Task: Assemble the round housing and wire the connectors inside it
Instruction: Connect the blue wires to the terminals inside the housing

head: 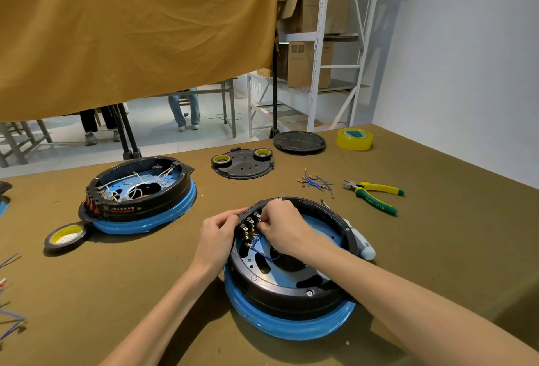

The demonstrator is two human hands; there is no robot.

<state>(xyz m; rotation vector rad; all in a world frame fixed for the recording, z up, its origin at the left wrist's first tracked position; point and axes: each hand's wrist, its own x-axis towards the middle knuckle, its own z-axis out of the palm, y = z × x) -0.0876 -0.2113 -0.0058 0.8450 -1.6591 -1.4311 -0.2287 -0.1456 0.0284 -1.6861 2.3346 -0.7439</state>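
Observation:
A round black housing on a blue base sits in front of me, open side up. A row of brass terminals lines its inner left wall, and a blue wire runs down from them. My left hand grips the outside of that wall. My right hand reaches inside with its fingertips pinched at the upper terminals; what they pinch is hidden. A bundle of short blue wires with brass lugs lies beyond the housing.
A second housing with white wiring stands at left. Black tape roll lies near it. Two black lids, yellow tape, green-yellow pliers and a white tool lie around. Loose wires at left edge.

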